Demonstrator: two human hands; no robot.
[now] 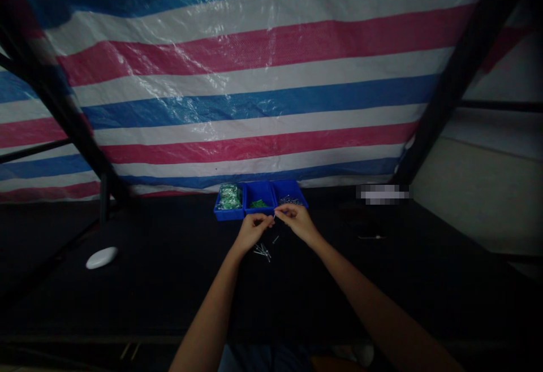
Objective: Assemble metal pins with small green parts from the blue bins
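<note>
Head view. Two bare hands meet above a dark surface (169, 281), just in front of a row of three blue bins. The right hand (297, 220) is nearly closed, thumb and forefinger pinched on one slim pale pin (274, 215). The left hand (253, 230) has its thumb and fingers drawn close together beside the lower end of this pin; whether they grip it is too small to tell. The pin lies between the two sets of fingertips, its long axis steep in the view and leaning slightly; which end is the head cannot be told.

Below the hands lie one single loose pin (275, 240), slanting from lower left to upper right, and one small pile of pins (263, 252), several in number, overlapping and pointing in differing directions; an exact count cannot be made.

Of the three bins, the left bin (229, 214) holds green items in clear wrapping (229, 195), the middle bin (259, 190) small green pieces (258, 204), and the right bin (290, 187) many slender metallic pieces (291, 200). One white, rounded object (102, 258) rests at the left. Behind hangs one striped sheet (254, 100).
</note>
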